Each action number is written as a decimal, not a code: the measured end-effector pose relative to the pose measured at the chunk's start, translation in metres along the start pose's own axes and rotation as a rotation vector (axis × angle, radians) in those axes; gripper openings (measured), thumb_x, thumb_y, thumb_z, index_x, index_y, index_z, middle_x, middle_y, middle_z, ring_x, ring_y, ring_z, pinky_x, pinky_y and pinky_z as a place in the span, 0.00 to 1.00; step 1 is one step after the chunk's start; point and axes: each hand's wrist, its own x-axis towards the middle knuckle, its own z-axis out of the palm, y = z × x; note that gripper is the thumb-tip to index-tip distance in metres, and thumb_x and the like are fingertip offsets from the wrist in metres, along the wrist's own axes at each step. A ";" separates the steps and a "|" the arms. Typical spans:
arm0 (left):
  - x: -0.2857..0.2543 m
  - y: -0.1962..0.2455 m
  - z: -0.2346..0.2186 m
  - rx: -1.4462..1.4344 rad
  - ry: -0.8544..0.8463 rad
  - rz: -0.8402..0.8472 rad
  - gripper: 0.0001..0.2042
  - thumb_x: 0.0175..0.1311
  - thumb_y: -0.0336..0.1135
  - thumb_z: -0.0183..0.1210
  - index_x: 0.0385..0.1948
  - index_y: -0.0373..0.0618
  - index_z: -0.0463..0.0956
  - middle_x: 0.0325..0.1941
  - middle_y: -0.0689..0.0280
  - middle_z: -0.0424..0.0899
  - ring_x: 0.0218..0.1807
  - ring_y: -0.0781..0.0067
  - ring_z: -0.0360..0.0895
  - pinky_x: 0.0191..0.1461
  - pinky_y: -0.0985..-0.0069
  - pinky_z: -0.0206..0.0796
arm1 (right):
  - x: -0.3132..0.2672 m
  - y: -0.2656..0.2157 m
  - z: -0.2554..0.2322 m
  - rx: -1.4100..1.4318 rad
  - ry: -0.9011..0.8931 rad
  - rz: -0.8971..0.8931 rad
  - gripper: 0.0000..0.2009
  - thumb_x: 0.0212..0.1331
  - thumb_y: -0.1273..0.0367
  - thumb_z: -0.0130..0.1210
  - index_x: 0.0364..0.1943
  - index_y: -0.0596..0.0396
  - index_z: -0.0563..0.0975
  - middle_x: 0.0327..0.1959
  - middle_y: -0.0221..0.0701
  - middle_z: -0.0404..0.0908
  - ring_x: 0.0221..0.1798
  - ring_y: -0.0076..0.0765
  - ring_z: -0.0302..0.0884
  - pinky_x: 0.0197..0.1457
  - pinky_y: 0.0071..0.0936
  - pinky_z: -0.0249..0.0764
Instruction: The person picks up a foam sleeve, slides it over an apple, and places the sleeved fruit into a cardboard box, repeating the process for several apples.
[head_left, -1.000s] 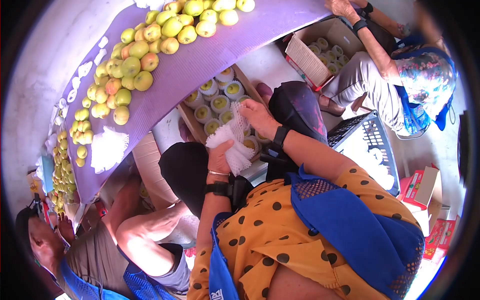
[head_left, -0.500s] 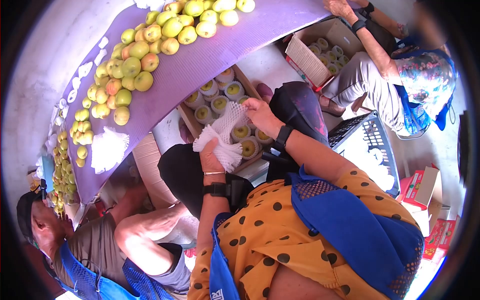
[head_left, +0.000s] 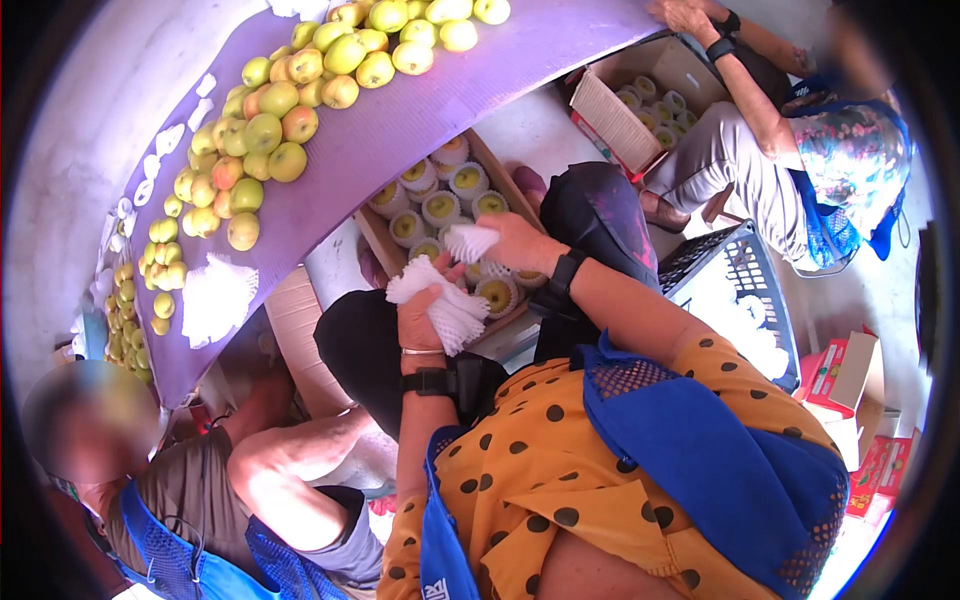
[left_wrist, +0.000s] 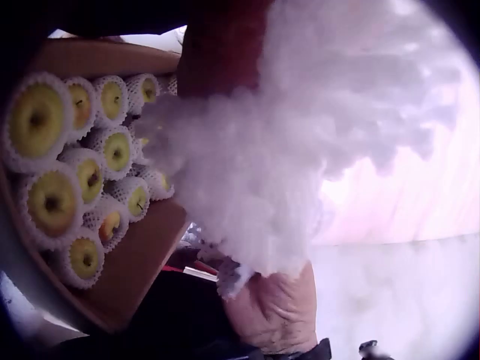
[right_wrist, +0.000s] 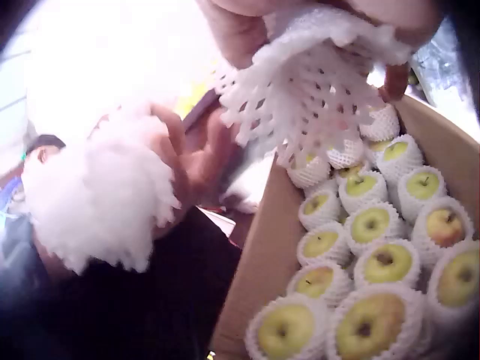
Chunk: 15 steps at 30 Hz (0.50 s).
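Note:
My left hand [head_left: 418, 318] holds a bunch of white foam net sleeves [head_left: 443, 300], whose frilled edges fill much of the left wrist view. With my right hand [head_left: 522, 246] I pinch a single foam net sleeve [right_wrist: 315, 90], flared at its lower end in the right wrist view. Both hands are over the near side of a cardboard box [head_left: 482, 160]. Inside it stand rows of yellow-green apples [left_wrist: 51, 202], each in a white foam sleeve with its end showing. The single sleeve overlaps some of these apples in the head view.
A purple-covered table [head_left: 380, 150] carries a heap of bare apples [head_left: 262, 132] and a pile of foam sleeves [head_left: 218, 298]. A black crate [head_left: 735, 250] with white foam stands at my right. One person sits at left; another, at right, is beside another apple box [head_left: 610, 115].
My right hand has drawn a single sleeve apart from the bunch. The bunch has shifted left and hangs lower in my left hand. The person at left has raised their head.

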 end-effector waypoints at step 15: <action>0.005 -0.020 0.012 0.166 -0.190 -0.103 0.31 0.38 0.19 0.59 0.53 0.38 0.62 0.49 0.64 0.71 0.51 0.71 0.67 0.56 0.75 0.56 | -0.013 -0.006 0.014 0.012 -0.295 -0.076 0.12 0.40 0.69 0.54 0.32 0.56 0.75 0.31 0.45 0.76 0.37 0.50 0.73 0.40 0.36 0.68</action>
